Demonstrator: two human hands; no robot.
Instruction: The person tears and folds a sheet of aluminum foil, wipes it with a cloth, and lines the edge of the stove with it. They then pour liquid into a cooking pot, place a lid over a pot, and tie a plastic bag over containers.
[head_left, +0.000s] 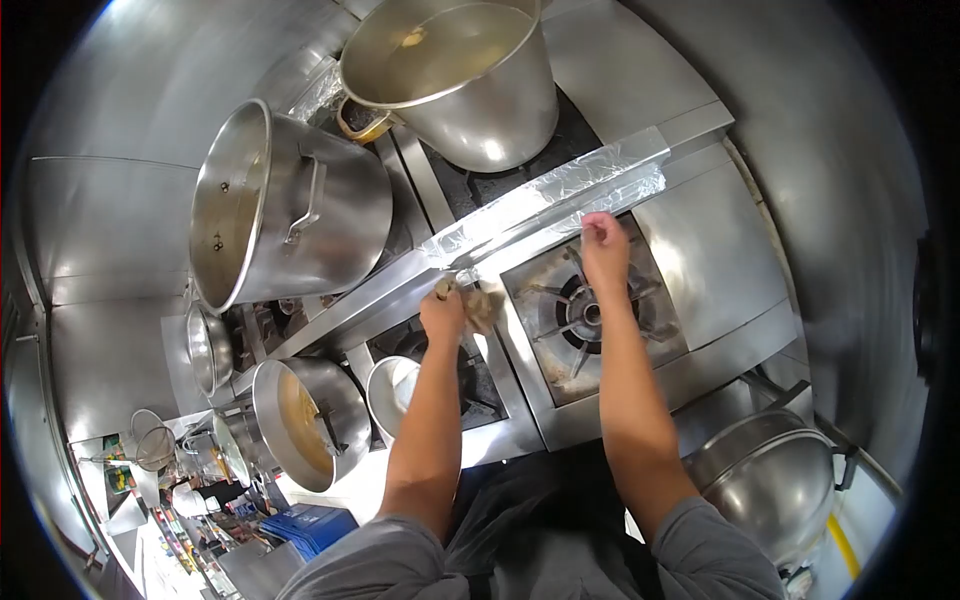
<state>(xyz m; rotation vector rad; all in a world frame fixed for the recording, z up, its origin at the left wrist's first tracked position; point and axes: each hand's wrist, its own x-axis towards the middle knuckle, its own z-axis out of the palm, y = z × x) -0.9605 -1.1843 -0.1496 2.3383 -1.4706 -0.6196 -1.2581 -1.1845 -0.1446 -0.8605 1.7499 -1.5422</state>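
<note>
My left hand (441, 316) is closed around a crumpled brownish cloth (479, 309), held over the seam between two burners at the left end of the foil. My right hand (606, 262) has its fingers curled together above the back of the right burner (590, 314), close to the foil's lower edge. Whatever it may pinch is too small to make out. Aluminium foil (560, 197) covers the raised ledge behind both hands, wrinkled and shiny. Beneath my left forearm is a second burner (478, 385), partly hidden, with a small white-lined pot (384, 395) beside it.
Behind the ledge stand a large stockpot of cloudy liquid (480, 110) and another tall steel pot (335, 215). On the left is a pot with yellowish contents (340, 400). A big steel bowl (770, 490) sits low at the right, by a steel wall (850, 200).
</note>
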